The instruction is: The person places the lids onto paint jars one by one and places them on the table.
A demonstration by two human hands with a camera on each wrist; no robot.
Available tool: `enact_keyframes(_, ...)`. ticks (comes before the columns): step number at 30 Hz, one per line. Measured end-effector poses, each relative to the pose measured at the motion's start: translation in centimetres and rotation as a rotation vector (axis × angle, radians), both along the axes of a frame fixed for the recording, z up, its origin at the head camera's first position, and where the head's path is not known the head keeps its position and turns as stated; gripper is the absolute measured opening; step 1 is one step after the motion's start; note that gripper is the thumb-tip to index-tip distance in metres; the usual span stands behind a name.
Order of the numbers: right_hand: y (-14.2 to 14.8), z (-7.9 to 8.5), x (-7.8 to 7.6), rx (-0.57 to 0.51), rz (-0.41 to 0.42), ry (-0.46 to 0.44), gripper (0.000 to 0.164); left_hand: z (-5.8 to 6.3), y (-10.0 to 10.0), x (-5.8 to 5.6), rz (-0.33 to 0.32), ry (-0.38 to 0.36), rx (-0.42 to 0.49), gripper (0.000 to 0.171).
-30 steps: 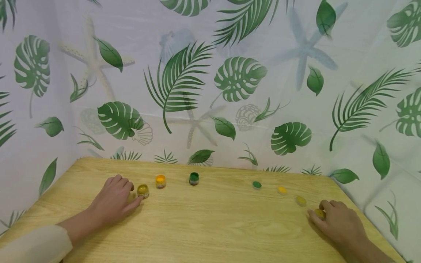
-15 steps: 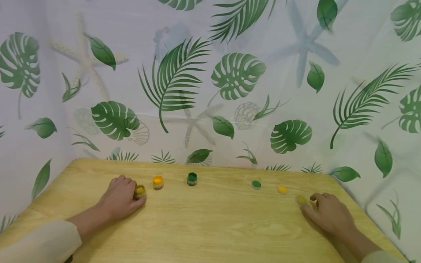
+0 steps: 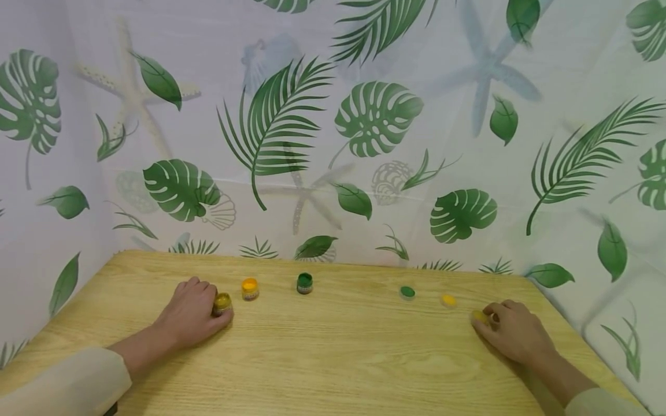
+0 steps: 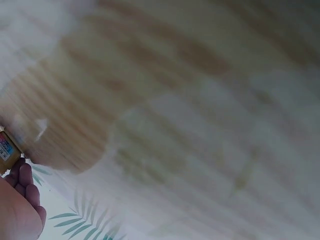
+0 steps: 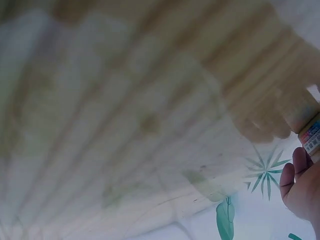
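Note:
My left hand [image 3: 189, 315] grips an open paint jar [image 3: 223, 301] of dark ochre paint, thumb on the near side and fingers on the far side. In the left wrist view, that labelled jar [image 4: 8, 152] shows at the left edge beside my fingers. On the right, my right hand [image 3: 519, 334] pinches a flat ochre lid [image 3: 479, 316] between thumb and forefinger. At the right edge of the right wrist view, a brown piece with a coloured label [image 5: 312, 138] sits by the fingertips, partly cut off; whether it is the same item I cannot tell.
Two more open jars, orange-yellow [image 3: 250, 289] and dark green [image 3: 304, 283], stand toward the back left of the wood-grain table [image 3: 333, 358]. A green lid [image 3: 407, 292] and a yellow lid [image 3: 448, 300] lie back right. A leaf-printed curtain [image 3: 322, 144] borders the table.
My left hand has closed round the ochre jar it was touching. My right hand has shifted left and away from a gold disc, now out of sight, to the ochre lid.

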State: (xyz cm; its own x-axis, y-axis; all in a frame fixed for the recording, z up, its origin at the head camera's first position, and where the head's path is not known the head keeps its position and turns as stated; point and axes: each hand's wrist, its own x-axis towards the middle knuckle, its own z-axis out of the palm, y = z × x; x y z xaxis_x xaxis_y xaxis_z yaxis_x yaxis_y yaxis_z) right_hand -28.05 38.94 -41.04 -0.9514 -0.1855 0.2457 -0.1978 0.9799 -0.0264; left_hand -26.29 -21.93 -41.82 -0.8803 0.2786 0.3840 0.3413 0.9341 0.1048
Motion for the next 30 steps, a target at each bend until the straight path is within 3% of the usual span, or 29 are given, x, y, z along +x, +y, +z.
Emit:
enact_keyframes(13, -1.2, 0.3, 0.9, -0.038, -0.006, 0.053, 0.039, 0.3, 0.7, 0.5, -0.042, 0.003, -0.001, 0.031)
enact_keyframes(21, -2.9, 0.1, 1.3, -0.079, 0.033, 0.171, 0.026, 0.7, 2.1, 0.9, -0.059, -0.019, 0.027, 0.03)
enact_keyframes(25, -4.0, 0.1, 1.4, -0.077, 0.05, 0.169, 0.024, 1.0, 3.1, 0.9, -0.067, -0.001, 0.048, 0.03)
enact_keyframes(30, -5.6, 0.3, 1.5, -0.092, 0.085, 0.172, 0.023, 1.2, 4.4, 1.1, -0.096, -0.032, 0.041, 0.031)
